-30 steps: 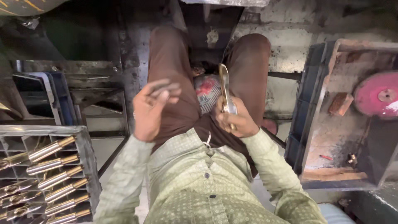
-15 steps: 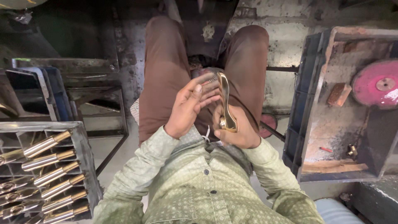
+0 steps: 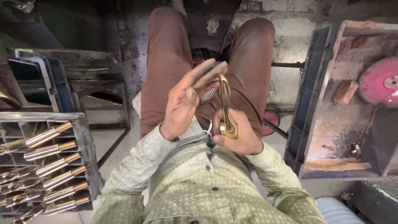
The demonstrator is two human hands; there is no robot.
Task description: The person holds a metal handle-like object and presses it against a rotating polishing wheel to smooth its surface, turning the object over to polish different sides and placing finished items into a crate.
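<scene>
A slim brass handle [image 3: 226, 105] is held upright above the lap, between the two thighs in brown trousers [image 3: 166, 70]. Its rounded lower end is gripped by the right hand [image 3: 238, 135], whose fingers are wrapped closed around it, so that the base is largely hidden in the fist. The left hand [image 3: 186, 99] is laid against the handle's upper part with fingers stretched out and only loosely curved; the fingertips meet the handle near its top, and nothing is clasped by this hand. Whether the thumb presses on the metal cannot be told, since it is covered by the palm.

To the left, a grey metal crate [image 3: 85, 137] with compartments is seen, cut off by the edge of the picture; metal rods [image 3: 52, 164] with brass-coloured tips are lying in it in a row, some only partly visible. To the right, a rusty tray [image 3: 331, 62] is seen, with a pink grinding disc [image 3: 379, 81] cut off at the border and a small brick-like block [image 3: 344, 91] beside it. A green patterned shirt [image 3: 199, 186] fills the lower part of the view.
</scene>
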